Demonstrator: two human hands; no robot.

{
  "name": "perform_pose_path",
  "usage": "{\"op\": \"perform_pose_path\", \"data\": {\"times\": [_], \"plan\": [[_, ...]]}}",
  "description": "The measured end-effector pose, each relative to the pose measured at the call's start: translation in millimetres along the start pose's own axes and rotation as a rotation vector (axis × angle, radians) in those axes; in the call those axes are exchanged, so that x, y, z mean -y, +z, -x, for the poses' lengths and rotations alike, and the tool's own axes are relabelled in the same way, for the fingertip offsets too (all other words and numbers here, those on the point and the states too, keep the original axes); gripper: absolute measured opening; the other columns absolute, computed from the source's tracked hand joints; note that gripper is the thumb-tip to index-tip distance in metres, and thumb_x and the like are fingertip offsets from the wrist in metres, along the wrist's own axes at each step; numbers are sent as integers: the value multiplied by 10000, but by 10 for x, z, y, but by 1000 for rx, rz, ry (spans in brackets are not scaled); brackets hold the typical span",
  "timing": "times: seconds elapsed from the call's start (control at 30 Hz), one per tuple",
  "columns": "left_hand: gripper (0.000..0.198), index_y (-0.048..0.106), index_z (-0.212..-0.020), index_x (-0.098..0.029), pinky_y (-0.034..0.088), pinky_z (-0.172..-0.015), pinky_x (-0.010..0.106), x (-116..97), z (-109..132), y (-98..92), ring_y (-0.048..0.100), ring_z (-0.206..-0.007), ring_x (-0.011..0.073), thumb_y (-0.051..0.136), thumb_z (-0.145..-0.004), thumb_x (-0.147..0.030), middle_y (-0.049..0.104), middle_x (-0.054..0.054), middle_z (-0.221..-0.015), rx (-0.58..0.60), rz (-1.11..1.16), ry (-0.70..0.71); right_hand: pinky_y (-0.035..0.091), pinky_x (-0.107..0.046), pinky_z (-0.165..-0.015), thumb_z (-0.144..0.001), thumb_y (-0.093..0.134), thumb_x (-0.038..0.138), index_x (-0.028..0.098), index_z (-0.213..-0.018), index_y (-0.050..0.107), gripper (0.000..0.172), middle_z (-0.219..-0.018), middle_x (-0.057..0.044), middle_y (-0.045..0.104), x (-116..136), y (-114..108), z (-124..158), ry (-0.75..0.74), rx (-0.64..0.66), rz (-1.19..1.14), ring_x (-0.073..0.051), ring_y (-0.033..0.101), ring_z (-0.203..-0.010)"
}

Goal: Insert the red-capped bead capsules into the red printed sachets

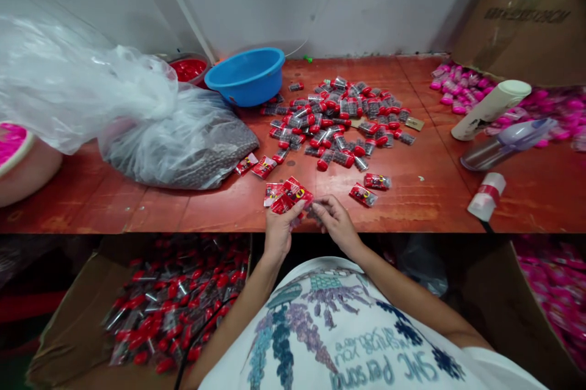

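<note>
Fingers of our left hand (277, 232), head view, are clamped on a fan of red packets (293, 191) above the table's (220, 212) front edge. Our right hand (337, 224) has thumb and fingertips close together at the fan's lower right; we cannot tell whether they grip anything. Two loose packets (376, 181) lie right of the hands. Beyond: a pile of red-capped tubes (344, 108), a blue basin (268, 86); leftward, a clear bag (178, 149).

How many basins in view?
3: a blue basin near the wall, a basin of red pieces behind the clear bag, and a pale basin of pink pieces, cut off at the left edge. The bag could hide others.
</note>
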State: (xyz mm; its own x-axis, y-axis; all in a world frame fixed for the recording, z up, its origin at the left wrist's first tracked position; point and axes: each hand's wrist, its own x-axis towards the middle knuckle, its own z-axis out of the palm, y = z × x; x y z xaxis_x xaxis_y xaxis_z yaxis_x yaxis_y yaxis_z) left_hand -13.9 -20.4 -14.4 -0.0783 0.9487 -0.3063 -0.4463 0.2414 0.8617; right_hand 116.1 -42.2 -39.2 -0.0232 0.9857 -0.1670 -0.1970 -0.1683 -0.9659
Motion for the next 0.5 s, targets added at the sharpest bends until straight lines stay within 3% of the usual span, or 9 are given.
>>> {"op": "perform_pose_path", "data": {"times": [0.13,0.23,0.4,0.5], "plan": [[308,682,-815,-137,489,-550,214,-3,5,7,629,-606,130,825,-543,-164,700,20,-748,10,17,-35,334,-160,-360,-821,537,505,200,-944,507,330,-680,33,594,-19,-14,-23,98,23,-34,-72,475,-465],[308,678,-815,-144,486,-525,207,-10,-4,7,619,-595,123,824,-544,-161,693,8,-740,20,17,-44,335,-166,-368,-825,541,489,206,-957,511,313,-696,27,593,-29,-10,-26,68,17,-4,-76,467,-479],[281,673,-781,-133,472,-494,186,-13,-49,-22,600,-562,106,823,-546,-170,681,5,-713,-34,-24,-8,491,-216,-551,-821,599,385,225,-1041,612,272,-939,-40,573,-22,-4,3,-155,-42,232,-140,558,-772],[293,675,-781,-129,452,-447,181,-37,-72,-46,575,-519,98,827,-539,-196,678,7,-709,-62,-55,-3,548,-254,-610,-837,571,370,271,-1194,583,371,-1055,-53,517,-10,-22,7,-120,60,179,-168,563,-884]]}}
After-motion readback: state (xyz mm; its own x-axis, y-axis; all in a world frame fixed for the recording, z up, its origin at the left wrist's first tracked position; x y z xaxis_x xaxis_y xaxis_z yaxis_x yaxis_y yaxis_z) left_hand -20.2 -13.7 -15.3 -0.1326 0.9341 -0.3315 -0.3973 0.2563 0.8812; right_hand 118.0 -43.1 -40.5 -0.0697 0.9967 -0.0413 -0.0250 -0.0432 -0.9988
